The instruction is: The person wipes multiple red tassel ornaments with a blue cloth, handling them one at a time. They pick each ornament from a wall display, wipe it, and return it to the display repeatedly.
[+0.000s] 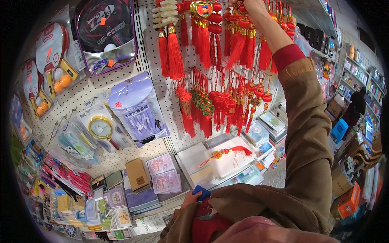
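Observation:
My right hand (254, 8) reaches up to the top edge of the view, its fingers partly cut off there. It is at a round red-and-gold pendant (240, 9), which it appears to grip. Below it a red tassel (237, 50) hangs at a slant among other tasselled ornaments. Low in front of my body, my left hand (191, 199) is shut on a bunched blue cloth (201, 193). A single red tassel ornament with a gold knot (217, 155) lies on a white box (228, 165) on the shelf below the pegboard.
Red hanging ornaments (223, 103) fill a lower row of hooks. Left on the pegboard (152, 100) hang a jump rope pack (138, 112), a magnifying glass (101, 127) and table tennis bats (50, 48). Notebooks (141, 194) lie below. A dark-clothed person (357, 103) is at far right.

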Available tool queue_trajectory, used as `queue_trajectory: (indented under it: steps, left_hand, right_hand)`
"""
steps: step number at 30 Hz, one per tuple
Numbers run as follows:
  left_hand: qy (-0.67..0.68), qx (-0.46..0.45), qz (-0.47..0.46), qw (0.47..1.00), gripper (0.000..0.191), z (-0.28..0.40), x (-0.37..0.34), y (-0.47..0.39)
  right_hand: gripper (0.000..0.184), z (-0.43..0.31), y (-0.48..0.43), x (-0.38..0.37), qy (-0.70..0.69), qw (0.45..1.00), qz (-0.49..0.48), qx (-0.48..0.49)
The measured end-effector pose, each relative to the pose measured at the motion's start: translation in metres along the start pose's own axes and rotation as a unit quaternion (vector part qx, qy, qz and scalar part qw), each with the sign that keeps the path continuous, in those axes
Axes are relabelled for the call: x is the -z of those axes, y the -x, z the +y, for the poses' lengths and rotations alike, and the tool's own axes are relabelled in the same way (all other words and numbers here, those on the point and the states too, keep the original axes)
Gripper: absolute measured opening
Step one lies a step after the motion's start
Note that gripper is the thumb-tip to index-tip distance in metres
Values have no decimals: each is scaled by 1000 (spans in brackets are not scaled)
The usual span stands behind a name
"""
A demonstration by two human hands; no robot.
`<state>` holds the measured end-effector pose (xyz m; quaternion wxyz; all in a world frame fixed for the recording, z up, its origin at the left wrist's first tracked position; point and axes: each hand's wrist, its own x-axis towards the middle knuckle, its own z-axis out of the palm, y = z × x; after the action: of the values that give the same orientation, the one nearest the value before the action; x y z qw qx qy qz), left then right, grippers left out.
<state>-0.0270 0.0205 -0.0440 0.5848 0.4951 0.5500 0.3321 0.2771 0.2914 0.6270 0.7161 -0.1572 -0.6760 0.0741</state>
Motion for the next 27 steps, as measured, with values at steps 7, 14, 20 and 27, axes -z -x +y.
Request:
queue_trajectory:
  steps: [7,14,20,27]
  left_hand:
    - [36,2,52,998,52,-5,6,13]
    - [68,2,64,996,45,-14,13,9]
    - [104,-4,60,993,43,-19,10,3]
    - [99,-2,68,993,43,-20,9,1]
  right_hand:
    - [29,-11,-48,-11,-37,994,41,-96]
    - [29,-14,-56,-20,-16,996,35,-85]
    - [30,-28,-47,-17,-46,988,23,-147]
    - [30,-24,-52,-19,-85,985,36,-147]
